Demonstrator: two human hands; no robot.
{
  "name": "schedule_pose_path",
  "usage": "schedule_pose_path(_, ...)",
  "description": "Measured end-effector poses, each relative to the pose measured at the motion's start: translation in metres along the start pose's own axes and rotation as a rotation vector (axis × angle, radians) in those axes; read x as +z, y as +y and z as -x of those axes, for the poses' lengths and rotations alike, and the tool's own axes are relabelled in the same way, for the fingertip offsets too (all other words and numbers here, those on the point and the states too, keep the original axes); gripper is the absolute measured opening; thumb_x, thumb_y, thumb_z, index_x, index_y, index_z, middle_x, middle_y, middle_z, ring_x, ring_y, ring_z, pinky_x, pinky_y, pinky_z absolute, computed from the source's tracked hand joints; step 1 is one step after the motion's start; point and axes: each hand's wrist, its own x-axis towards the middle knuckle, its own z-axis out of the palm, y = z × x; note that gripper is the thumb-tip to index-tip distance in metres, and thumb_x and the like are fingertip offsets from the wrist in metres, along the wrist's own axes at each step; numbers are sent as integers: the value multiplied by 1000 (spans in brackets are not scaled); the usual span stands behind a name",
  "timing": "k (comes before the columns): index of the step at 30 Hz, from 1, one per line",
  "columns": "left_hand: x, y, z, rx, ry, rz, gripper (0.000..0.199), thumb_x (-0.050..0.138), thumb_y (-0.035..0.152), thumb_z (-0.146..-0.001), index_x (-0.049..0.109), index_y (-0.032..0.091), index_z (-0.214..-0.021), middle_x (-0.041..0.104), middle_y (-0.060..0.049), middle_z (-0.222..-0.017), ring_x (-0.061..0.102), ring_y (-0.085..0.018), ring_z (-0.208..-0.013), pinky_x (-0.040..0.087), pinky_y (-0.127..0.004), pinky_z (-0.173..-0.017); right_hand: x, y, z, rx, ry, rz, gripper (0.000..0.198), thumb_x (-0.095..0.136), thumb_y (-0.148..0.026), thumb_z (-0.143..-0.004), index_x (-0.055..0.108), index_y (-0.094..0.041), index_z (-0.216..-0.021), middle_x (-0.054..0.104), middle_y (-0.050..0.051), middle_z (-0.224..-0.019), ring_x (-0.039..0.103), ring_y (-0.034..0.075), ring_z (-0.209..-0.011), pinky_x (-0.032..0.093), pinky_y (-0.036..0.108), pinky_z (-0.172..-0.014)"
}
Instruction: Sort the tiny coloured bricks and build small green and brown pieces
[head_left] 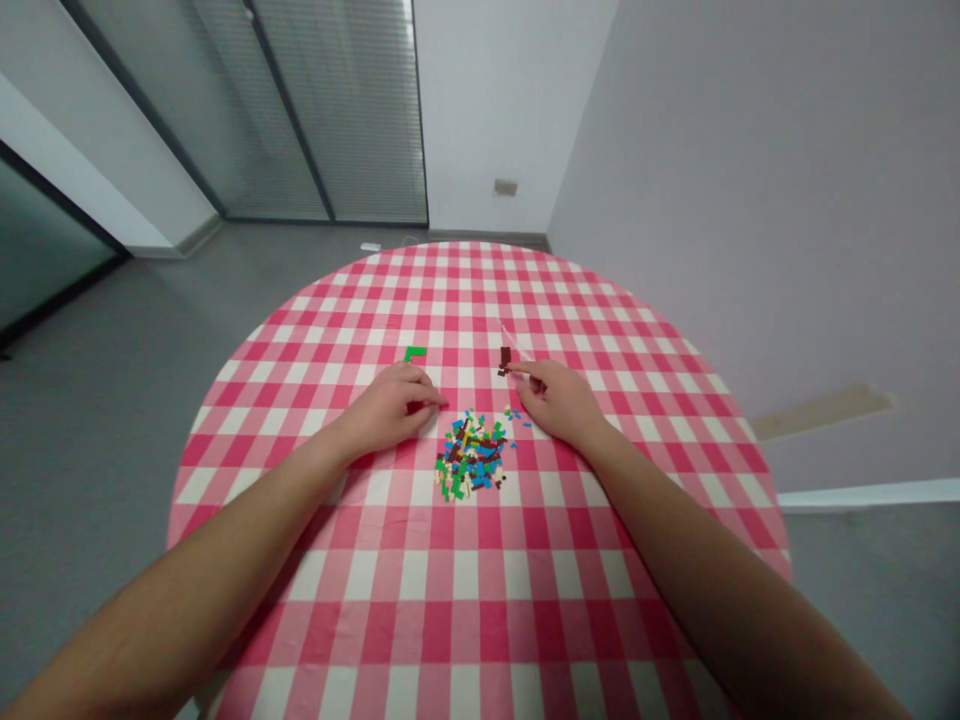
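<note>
A mixed pile of small toy building bricks (pixel 471 455), in blue, green, brown, white and yellow, lies on the checked tablecloth. To its upper left rests my left hand (pixel 397 408), thumb and fingertips drawn together; whatever they may pinch is too small to make out. Just beyond that hand is a group of green bricks (pixel 415 353). My right hand (pixel 559 400) lies at the upper right of the pile, its index finger stretched out to the edge of a group of dark brown bricks (pixel 505 356). Its other fingers are partly curled, and I see nothing held in them.
The round table (pixel 480 620) has a pink and white checked cloth. A few loose blue and green bricks (pixel 514 414) lie between the pile and my right hand. Beyond the table stand a glass partition (pixel 330 110) and a white wall (pixel 495 100).
</note>
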Motion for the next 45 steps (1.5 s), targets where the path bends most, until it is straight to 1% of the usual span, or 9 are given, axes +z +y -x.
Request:
schedule_pose_path(5,3,6,0,87,-41,34,22,54,17,-90,74,21,-98,70,-5,-90,60,-19,-86,45,-38,-83,-7,-6,3,-38,-31,-55,23,56,-23,-88,76,-20,-99,74,6,-91,63,18,-72,44,29,-64)
schedule_pose_path(9,0,7,1,95,-101,85,19,56,17,-86,74,20,-93,70,-5,-89,60,-20,-87,46,-37,-82,-8,-11,6,-132,-107,-80,19,57,-21,-85,74,-20,-92,75,5,-89,66,20,-78,44,30,-68)
schedule_pose_path(12,-2,11,2,85,-159,120,17,58,17,-83,74,19,-88,70,-6,-90,60,-21,-88,46,-38,-84,-6,-9,5,-166,-117,-101,18,57,-22,-85,73,-20,-92,75,6,-90,66,20,-81,45,30,-70)
schedule_pose_path(19,-1,15,3,57,-198,113,19,62,22,-84,74,20,-98,69,-7,-98,59,-22,-95,45,-39,-89,-2,-1,2,-102,-84,-205,20,56,-24,-85,74,-18,-91,73,4,-78,61,16,-64,41,26,-61)
schedule_pose_path(30,-1,13,1,60,-176,122,16,59,27,-90,75,22,-90,71,-6,-93,62,-21,-90,45,-37,-85,-2,-2,2,-67,-92,-194,22,56,-25,-85,75,-19,-92,73,4,-76,60,17,-64,40,27,-61)
schedule_pose_path(33,-4,2,1,-22,-76,65,16,62,29,-89,75,22,-86,72,-6,-88,63,-21,-87,45,-38,-85,-2,-2,2,-66,-91,-196,23,55,-26,-86,75,-18,-93,72,4,-73,60,17,-63,40,27,-61)
schedule_pose_path(37,-10,-19,2,-267,101,-48,19,63,33,-87,76,21,-79,72,-6,-80,63,-21,-77,46,-38,-79,-2,-1,2,-69,-90,-193,23,55,-26,-85,75,-19,-93,73,5,-77,61,18,-66,40,27,-61)
schedule_pose_path(40,-11,-30,4,-426,161,-88,23,62,36,-85,77,20,-80,72,-7,-79,63,-22,-74,46,-36,-71,-1,0,2,-78,-86,-195,22,55,-26,-85,75,-19,-93,74,4,-80,62,17,-66,39,27,-61)
schedule_pose_path(45,-9,-35,3,-478,184,-94,28,57,37,-84,79,19,-86,74,-8,-85,66,-24,-80,48,-35,-73,0,0,2,-80,-85,-184,22,56,-26,-85,75,-19,-92,74,4,-79,62,17,-65,39,27,-61)
